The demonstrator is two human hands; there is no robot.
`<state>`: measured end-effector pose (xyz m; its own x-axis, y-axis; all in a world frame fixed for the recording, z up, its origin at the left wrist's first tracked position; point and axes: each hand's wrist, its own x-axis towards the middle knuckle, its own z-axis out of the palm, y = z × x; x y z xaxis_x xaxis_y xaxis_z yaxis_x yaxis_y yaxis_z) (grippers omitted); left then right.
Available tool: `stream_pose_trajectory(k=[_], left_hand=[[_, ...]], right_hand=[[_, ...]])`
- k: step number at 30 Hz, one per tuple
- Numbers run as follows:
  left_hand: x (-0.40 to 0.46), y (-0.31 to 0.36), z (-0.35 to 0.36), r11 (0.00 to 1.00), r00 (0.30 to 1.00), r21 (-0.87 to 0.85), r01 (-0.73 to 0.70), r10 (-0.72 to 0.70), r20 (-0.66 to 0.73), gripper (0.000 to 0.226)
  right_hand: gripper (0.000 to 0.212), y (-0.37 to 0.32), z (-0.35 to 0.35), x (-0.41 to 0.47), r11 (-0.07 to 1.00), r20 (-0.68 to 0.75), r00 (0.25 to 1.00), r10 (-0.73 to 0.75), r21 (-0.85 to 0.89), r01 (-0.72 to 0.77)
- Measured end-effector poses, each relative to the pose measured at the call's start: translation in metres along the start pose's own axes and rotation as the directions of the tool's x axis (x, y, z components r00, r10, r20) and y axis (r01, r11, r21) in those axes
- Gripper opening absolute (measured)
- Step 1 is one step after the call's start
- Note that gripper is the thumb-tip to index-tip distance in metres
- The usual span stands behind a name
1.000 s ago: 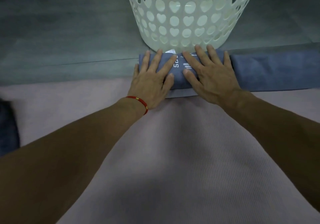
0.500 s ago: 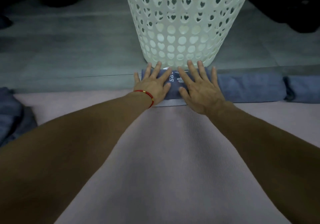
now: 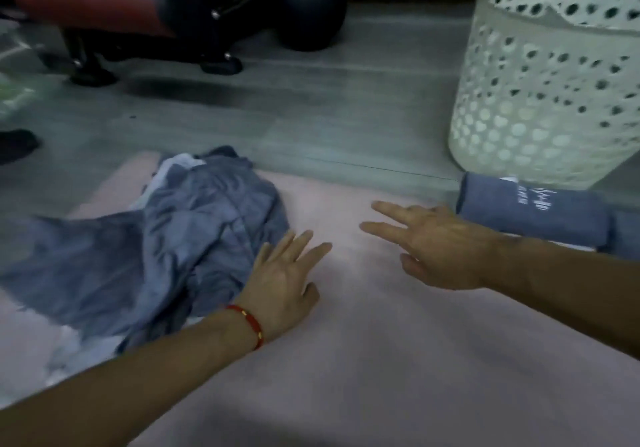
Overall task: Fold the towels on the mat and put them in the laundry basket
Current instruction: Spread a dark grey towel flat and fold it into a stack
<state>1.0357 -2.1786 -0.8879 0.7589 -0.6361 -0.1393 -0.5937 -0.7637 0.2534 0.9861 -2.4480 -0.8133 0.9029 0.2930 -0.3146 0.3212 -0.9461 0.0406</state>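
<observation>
A crumpled pile of blue-grey towels (image 3: 180,238) lies on the left part of the pink mat (image 3: 363,360). My left hand (image 3: 284,284), with a red bracelet at the wrist, hovers with straight fingers at the pile's right edge and holds nothing. My right hand (image 3: 440,245) is over the bare mat, fingers spread and pointing left, empty. A folded blue towel with white lettering (image 3: 530,211) lies at the mat's far right edge, just behind my right wrist. The white perforated laundry basket (image 3: 547,76) stands on the floor right behind it.
Grey floor (image 3: 311,110) stretches beyond the mat. A red and black piece of equipment on black feet (image 3: 145,13) and a dark ball (image 3: 308,10) stand at the back left. A dark object (image 3: 15,143) sits at the left edge.
Both hands have left the folded towel in front of the basket and moved left over the mat. My view has swung left, so the crumpled pile is in sight.
</observation>
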Motion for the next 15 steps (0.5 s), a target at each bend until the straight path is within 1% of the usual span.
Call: stream_pose_trajectory(k=[2, 3, 5, 6, 8, 10, 11, 12, 14, 15], left_hand=[[-0.032, -0.048, 0.000, 0.985, 0.983, 0.044, 0.166, -0.162, -0.090, 0.070], [-0.045, -0.070, 0.001, 0.969, 0.966, 0.082, 0.234, -0.222, -0.131, 0.068], [-0.066, -0.109, 0.005, 0.927, 0.924, 0.138, 0.349, -0.316, -0.215, 0.065], [-0.073, -0.125, 0.005, 0.900, 0.897, 0.142, 0.413, -0.375, -0.234, 0.065], [-0.079, -0.151, 0.004, 0.848, 0.849, 0.134, 0.513, -0.478, -0.225, 0.067], [-0.076, -0.174, 0.002, 0.810, 0.817, 0.133, 0.572, -0.547, -0.183, 0.061], [-0.073, -0.180, 0.002, 0.809, 0.814, 0.120, 0.575, -0.552, -0.180, 0.054], [-0.070, -0.184, 0.002, 0.820, 0.813, 0.080, 0.566, -0.540, -0.217, 0.041], [-0.070, -0.185, -0.001, 0.835, 0.777, -0.009, 0.550, -0.515, -0.362, 0.013], [-0.070, -0.182, -0.003, 0.841, 0.754, -0.033, 0.541, -0.501, -0.424, 0.012]], right_hand=[[0.072, -0.047, -0.010, 0.038, 0.994, -0.019, 0.994, -0.108, 0.009, 0.109], [0.070, -0.070, -0.011, 0.058, 0.990, -0.033, 0.990, -0.140, 0.030, 0.141], [0.068, -0.114, -0.007, 0.095, 0.981, -0.054, 0.988, -0.145, 0.122, 0.151], [0.068, -0.136, -0.004, 0.109, 0.975, -0.061, 0.990, -0.127, 0.176, 0.136], [0.068, -0.174, 0.006, 0.130, 0.960, -0.059, 0.993, -0.098, 0.256, 0.110], [0.068, -0.204, 0.017, 0.140, 0.945, -0.032, 0.995, -0.090, 0.313, 0.095], [0.067, -0.212, 0.022, 0.141, 0.940, -0.026, 0.996, -0.084, 0.331, 0.088], [0.066, -0.217, 0.027, 0.140, 0.935, -0.036, 0.997, -0.074, 0.345, 0.082], [0.061, -0.220, 0.035, 0.134, 0.911, -0.090, 0.994, -0.061, 0.402, 0.092], [0.059, -0.219, 0.038, 0.131, 0.884, -0.125, 0.991, -0.048, 0.457, 0.101]])
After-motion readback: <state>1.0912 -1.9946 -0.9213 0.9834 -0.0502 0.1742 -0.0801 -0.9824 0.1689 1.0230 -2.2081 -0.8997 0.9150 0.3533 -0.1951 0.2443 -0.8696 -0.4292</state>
